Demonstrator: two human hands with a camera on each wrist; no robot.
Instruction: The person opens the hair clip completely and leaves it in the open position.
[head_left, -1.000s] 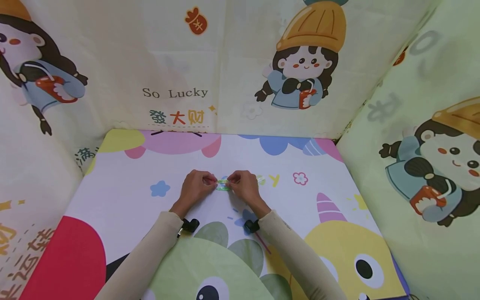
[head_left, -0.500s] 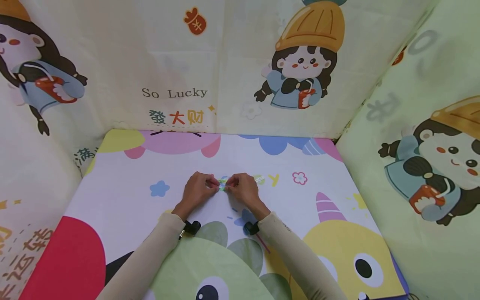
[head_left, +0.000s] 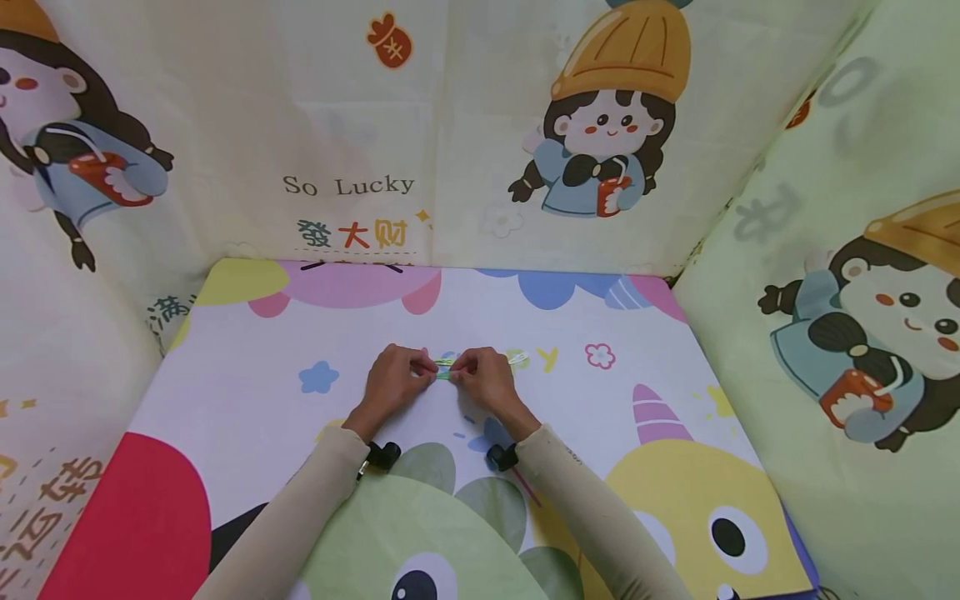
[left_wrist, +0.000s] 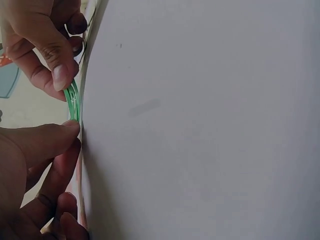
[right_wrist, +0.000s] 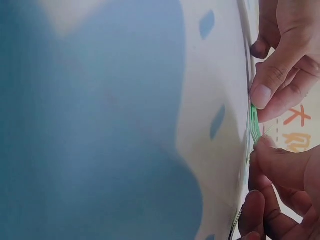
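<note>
Slender, plastic-looking green strands [left_wrist: 73, 104] bridging my hands over the white, cartoon-printed bench [head_left: 255, 408]!
Left hand [head_left: 393, 379] pinching one side, right hand [head_left: 486, 379] the other; uneven pulling could slide one strand from my grip, and careless slack might tangle them.

Here the left hand [head_left: 394, 377] and right hand [head_left: 487, 380] cover stretches of the green strands [left_wrist: 73, 102], too fine to count from the head view; both sleeves [head_left: 292, 517] run off the near edge, and leftmost, a printed figure [head_left: 90, 154] is sliced!
</note>
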